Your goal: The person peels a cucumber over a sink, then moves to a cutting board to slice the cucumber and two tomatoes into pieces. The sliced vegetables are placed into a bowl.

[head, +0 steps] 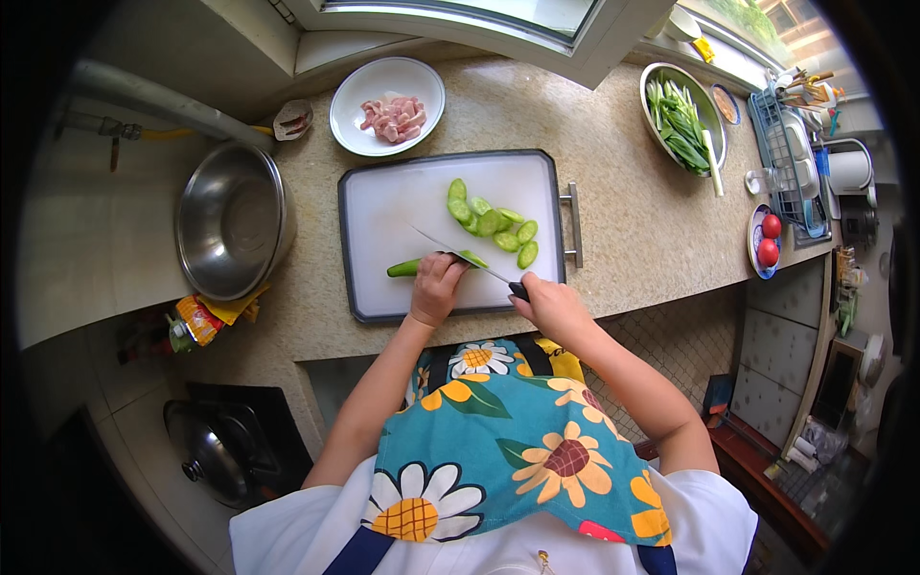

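Observation:
My left hand (436, 287) grips a green cucumber-like vegetable (404, 269) that lies across the white cutting board (388, 208). In my right hand (553, 305) is the black handle of a kitchen knife (483, 265). Its blade points up and left, passing close by my left fingers at the vegetable's cut end. One slice (472, 258) sits right at the blade. Several oval green slices (489, 222) are spread over the upper right of the board, some overlapping. My left fingers partly hide the vegetable's middle.
Behind the board stands a white plate of cut raw meat (393, 118). A steel basin (241, 215) is at the left. To the right are a bowl of green leafy stalks (675, 122), a plate with two tomatoes (768, 241) and a dish rack (787, 165). A metal board handle (573, 224) sticks out.

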Tool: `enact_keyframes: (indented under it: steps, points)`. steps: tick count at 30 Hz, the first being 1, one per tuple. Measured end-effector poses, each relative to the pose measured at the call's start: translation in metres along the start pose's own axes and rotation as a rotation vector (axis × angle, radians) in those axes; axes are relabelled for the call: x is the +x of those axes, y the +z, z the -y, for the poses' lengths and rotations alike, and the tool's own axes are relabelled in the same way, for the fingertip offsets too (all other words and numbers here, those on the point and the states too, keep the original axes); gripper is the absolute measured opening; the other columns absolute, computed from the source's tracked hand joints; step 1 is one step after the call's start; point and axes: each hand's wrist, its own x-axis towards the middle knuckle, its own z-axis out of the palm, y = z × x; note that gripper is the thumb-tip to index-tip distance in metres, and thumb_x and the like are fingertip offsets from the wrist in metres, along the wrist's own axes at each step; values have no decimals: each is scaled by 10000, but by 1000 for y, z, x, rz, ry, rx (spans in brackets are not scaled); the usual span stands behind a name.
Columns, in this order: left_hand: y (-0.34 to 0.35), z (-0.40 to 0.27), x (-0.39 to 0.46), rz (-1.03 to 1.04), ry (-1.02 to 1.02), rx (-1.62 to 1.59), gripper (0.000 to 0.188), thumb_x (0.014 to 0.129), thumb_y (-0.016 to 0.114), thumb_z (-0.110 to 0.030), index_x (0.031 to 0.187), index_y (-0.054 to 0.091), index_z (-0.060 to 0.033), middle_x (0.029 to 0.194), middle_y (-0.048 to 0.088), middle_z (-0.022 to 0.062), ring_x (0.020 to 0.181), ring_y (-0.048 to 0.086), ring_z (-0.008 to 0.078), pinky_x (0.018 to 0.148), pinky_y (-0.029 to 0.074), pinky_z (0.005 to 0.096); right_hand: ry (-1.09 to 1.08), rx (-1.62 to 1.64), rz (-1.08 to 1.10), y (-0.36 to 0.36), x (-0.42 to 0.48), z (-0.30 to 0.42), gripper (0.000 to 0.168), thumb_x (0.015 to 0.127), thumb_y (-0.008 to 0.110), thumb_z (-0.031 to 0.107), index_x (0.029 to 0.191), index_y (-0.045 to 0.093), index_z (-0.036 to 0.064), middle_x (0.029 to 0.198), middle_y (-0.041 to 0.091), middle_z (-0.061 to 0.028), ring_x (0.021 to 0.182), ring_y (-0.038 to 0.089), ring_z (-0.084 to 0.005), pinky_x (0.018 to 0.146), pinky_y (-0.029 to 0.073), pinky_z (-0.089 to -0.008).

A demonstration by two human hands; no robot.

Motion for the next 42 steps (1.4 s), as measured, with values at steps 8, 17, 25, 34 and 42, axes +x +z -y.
enact_keyframes:
  steps: [8, 17, 25, 34, 42]
  points:
    - [0, -3, 4, -36, -11, -15, 214, 700, 641, 5, 901, 633, -66, 946, 574, 65, 896, 534, 272, 807, 437, 382, 90, -11, 75, -2, -1, 9, 279, 862, 581, 263, 850, 470, 7, 715, 619, -194, 675, 612, -390, 590, 488, -469]
    - [2, 0, 0, -30, -39, -39, 215, 705, 644, 2, 903, 607, -70, 940, 548, 83, 908, 526, 286, 811, 436, 391, 14, 157, -59, 39, 33, -15, 260, 850, 593, 236, 873, 462, 13, 715, 611, -207, 688, 601, -403, 605, 479, -480]
    - [5, 0, -3, -10, -39, 3, 161, 750, 624, -44, 903, 589, -77, 963, 537, 86, 928, 519, 287, 830, 422, 397, 39, 56, 37, 3, -1, 4, 268, 844, 597, 236, 856, 457, 9, 720, 616, -197, 692, 610, -390, 595, 483, -473]
    - [6, 1, -4, -11, -47, -26, 187, 721, 633, -17, 894, 588, -74, 947, 542, 86, 927, 521, 285, 828, 419, 404, 57, 55, 62, 17, 12, 7, 276, 844, 595, 231, 856, 463, -12, 727, 614, -209, 693, 611, -389, 610, 486, -474]
    - [-7, -5, 0, 18, -13, 92, 225, 723, 599, -35, 940, 617, -91, 979, 548, 57, 942, 512, 251, 848, 402, 373, 52, 175, -21, 40, 33, -10, 263, 854, 580, 246, 868, 470, 7, 729, 610, -222, 710, 600, -413, 628, 477, -489]
